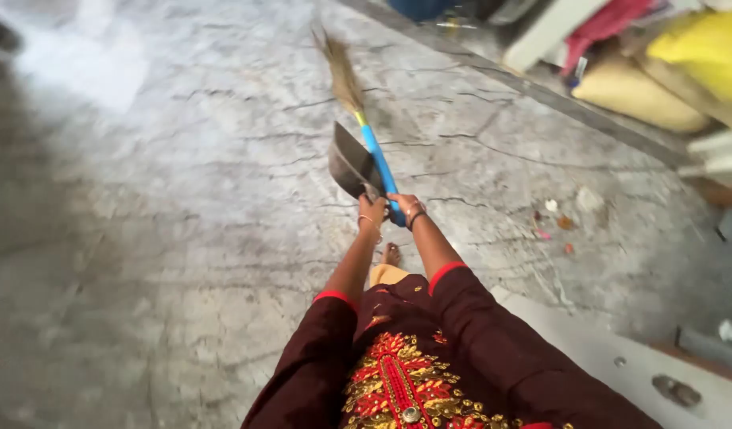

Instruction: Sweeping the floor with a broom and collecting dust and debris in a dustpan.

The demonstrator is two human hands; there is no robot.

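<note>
the right hand (403, 208) fingers wrap the light, stiff blue broom (375, 155) handle, the left hand (371, 208) fingers grip the thin dustpan (352, 164).

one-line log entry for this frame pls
left hand: holds dustpan | right hand: grips blue-handled broom | bristles on floor | litter at right
</note>
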